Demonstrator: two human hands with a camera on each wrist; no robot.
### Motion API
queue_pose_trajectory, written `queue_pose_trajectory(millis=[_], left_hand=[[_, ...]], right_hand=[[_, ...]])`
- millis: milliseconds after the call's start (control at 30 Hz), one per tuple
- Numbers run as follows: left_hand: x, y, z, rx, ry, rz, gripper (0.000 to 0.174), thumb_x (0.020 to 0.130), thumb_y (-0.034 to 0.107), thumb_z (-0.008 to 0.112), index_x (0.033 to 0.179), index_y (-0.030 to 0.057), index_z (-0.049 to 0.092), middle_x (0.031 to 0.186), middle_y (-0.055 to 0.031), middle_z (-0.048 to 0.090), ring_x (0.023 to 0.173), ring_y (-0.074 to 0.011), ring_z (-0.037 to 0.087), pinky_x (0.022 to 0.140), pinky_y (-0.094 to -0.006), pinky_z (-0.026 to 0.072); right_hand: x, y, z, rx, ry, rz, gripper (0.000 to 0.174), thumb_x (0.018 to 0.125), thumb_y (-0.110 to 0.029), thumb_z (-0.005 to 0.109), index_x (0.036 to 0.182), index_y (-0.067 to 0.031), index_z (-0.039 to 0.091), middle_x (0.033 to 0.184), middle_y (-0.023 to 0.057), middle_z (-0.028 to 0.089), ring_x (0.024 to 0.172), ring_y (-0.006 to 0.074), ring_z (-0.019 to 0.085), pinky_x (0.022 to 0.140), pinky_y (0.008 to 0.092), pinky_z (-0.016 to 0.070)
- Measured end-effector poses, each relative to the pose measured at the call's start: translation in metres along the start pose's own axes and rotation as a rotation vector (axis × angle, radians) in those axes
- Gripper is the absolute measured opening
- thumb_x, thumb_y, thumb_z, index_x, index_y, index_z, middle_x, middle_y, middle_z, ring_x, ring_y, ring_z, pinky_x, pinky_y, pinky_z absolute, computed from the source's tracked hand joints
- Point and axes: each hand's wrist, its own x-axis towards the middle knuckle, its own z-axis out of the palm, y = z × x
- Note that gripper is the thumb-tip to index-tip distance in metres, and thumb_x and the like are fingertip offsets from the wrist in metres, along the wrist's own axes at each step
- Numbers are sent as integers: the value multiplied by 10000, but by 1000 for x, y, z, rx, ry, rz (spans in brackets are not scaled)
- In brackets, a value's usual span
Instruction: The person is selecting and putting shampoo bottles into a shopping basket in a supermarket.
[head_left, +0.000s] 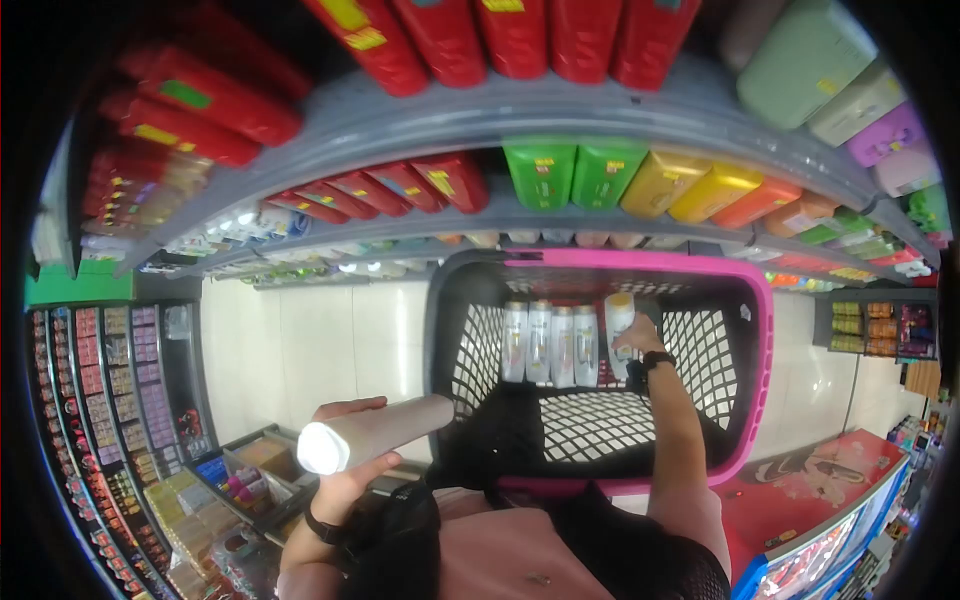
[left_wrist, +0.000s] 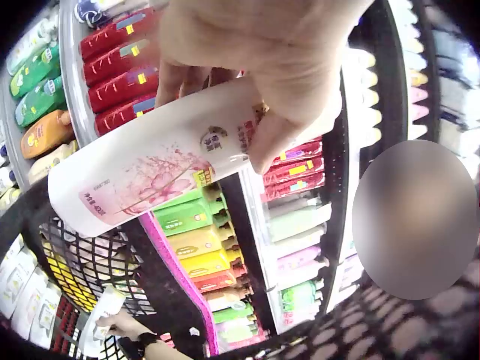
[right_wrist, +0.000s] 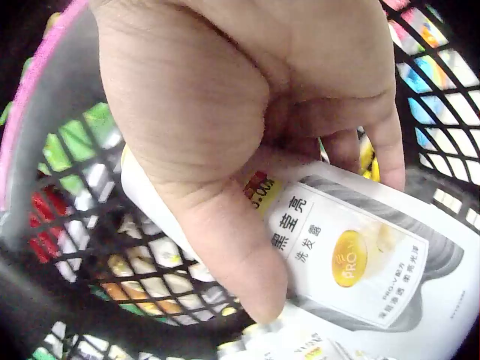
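Behind the basket [head_left: 766, 330]: shelves [head_left: 420, 125] are stocked with red, green and yellow packs.
Basket: black mesh with a pink rim; a row of white bottles [head_left: 548, 345] is stood against its far wall.
Blossom bottle [head_left: 378, 430]: held level outside the basket, to its left, wrapped by the curled fingers [left_wrist: 281, 127] of the left hand [head_left: 345, 485].
Shampoo bottle [head_left: 619, 312]: held inside the basket at the row's right end, clasped by the right hand [head_left: 642, 338], thumb laid across its label, fingers [right_wrist: 390, 142] curled behind.

Shelves [head_left: 420, 120]: grey, stacked with red, green, yellow and orange packs.
Floor [head_left: 300, 350]: pale glossy tiles.
Rack [head_left: 110, 380]: on the left, rows of small goods.
Cabinet [head_left: 830, 480]: on the right, red top.
Light: bright, even.
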Motion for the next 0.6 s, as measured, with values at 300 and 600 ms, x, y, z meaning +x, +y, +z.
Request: queue_pose_trajectory(millis=[300,600], left_hand=[[-57,-27,-116,-168,132,178,568,610,93,862,1077,-2,551,1106,-136,632,994,-207,608,858,-328,499],[-117,-105,-285,-218,207,169,492,593,71,865,1020,5,629,1004,-96,678,918,-164,634,831,-322,508]], right_hand=[[-253,-226,-35,-119,29,-614,501,487,-88,797,949,-36,611,901,145,650,850,313,637,775,370,503],[-417,-379,132,95,597,-1196,562,500,-226,832,959,-65,549,953,130,633,903,332,594,818,417,464]])
